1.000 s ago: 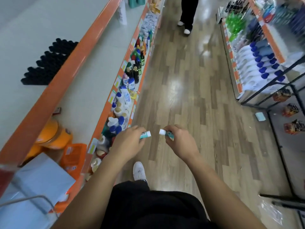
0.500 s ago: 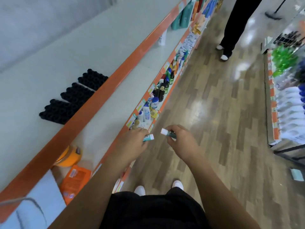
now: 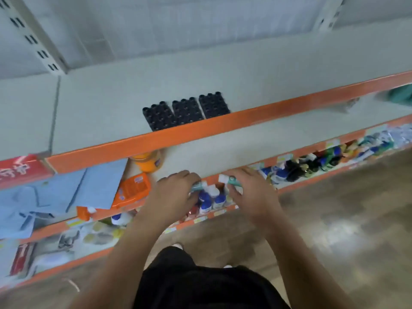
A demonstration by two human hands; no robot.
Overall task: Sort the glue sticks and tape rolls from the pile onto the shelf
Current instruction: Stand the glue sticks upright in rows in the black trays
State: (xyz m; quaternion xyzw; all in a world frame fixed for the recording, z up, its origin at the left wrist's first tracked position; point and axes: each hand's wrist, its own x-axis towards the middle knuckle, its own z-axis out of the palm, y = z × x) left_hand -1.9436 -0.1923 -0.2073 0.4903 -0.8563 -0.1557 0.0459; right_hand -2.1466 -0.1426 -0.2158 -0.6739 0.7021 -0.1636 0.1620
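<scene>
Glue stick (image 3: 197, 186) gripped by left hand (image 3: 176, 196), second glue stick (image 3: 229, 179) by right hand (image 3: 253, 194); labels blurred, unreadable.

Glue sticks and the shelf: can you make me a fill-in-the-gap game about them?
1. The left hand holds a glue stick; the right hand holds another with a ____ cap.
2. On the top shelf sit ____ black packs.
3. That shelf's front edge is coloured ____.
Missing words: white, three, orange.
</scene>
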